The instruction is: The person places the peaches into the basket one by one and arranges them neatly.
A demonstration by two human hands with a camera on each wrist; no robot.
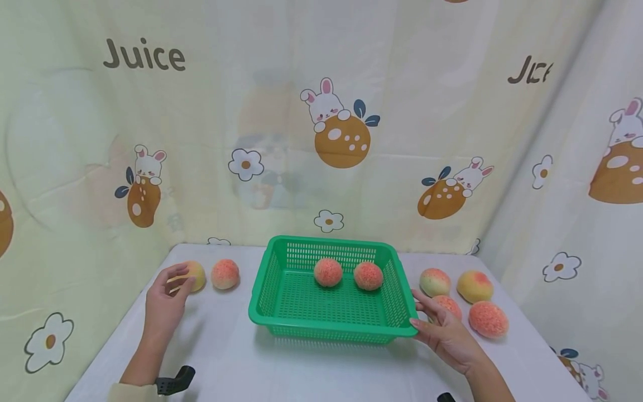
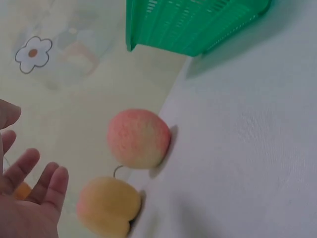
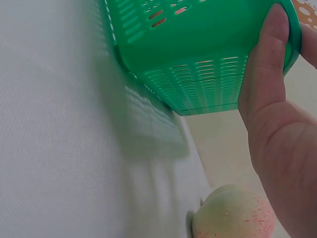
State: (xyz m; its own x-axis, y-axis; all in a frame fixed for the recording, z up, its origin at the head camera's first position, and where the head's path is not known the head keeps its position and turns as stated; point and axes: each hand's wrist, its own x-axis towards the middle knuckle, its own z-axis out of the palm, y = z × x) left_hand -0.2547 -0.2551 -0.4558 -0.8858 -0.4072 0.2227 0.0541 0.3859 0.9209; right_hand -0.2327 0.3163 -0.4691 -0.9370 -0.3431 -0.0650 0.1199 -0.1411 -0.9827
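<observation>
A green plastic basket point(image 1: 326, 329) stands mid-table with two pinkish-red peaches inside, one peach point(image 1: 328, 272) left of the other peach point(image 1: 368, 276). At its right front corner my right hand point(image 1: 447, 335) pinches the rim; the right wrist view shows the thumb against the basket wall point(image 3: 198, 39). My left hand point(image 1: 168, 290) hovers by a yellow peach point(image 1: 197, 276), fingers loosely bent. A gap separates that hand point(image 2: 34, 198) from the yellow peach point(image 2: 109, 206) in the left wrist view. Beside it sits a pink peach point(image 1: 225, 274).
Right of the basket lie a pale green-pink peach point(image 1: 435, 282), a yellow-red peach point(image 1: 475, 286), a coral peach point(image 1: 489, 319) and another peach point(image 1: 449, 305) partly behind my right hand. A printed curtain point(image 1: 281, 111) hangs behind and beside the white table point(image 1: 301, 374).
</observation>
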